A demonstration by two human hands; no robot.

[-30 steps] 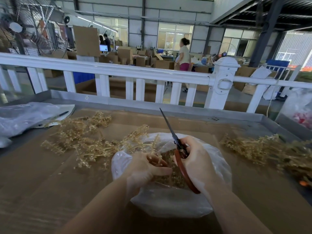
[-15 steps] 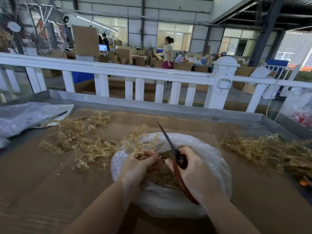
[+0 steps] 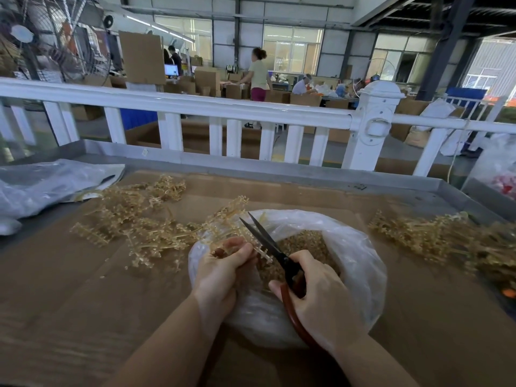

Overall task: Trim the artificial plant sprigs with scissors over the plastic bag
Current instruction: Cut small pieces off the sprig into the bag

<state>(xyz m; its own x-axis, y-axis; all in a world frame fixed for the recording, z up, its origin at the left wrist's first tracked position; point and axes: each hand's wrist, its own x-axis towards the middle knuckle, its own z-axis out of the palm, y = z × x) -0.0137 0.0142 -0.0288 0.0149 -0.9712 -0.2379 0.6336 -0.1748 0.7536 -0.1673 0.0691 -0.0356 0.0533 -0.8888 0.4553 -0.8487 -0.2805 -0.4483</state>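
A clear plastic bag (image 3: 354, 255) lies open on the cardboard-covered table, with a heap of tan cut bits (image 3: 304, 244) inside. My left hand (image 3: 223, 269) pinches a tan artificial sprig (image 3: 259, 251) over the bag's left rim. My right hand (image 3: 321, 300) grips the scissors (image 3: 268, 243) by their red handles. The dark blades are parted and point up and left, close around the sprig. A pile of tan sprigs (image 3: 139, 222) lies left of the bag, and another pile (image 3: 435, 241) lies to the right.
A crumpled clear plastic sheet (image 3: 47, 185) sits at the table's far left. The table has a raised metal rim (image 3: 251, 169), with a white railing (image 3: 212, 113) behind it. People work among cardboard boxes in the hall beyond. A bag with red items (image 3: 502, 174) stands far right.
The scissors dropped from pointing steeply up and their blades parted around the sprig. My left hand shifted the sprig slightly up toward the blades. A person in the background walked left.
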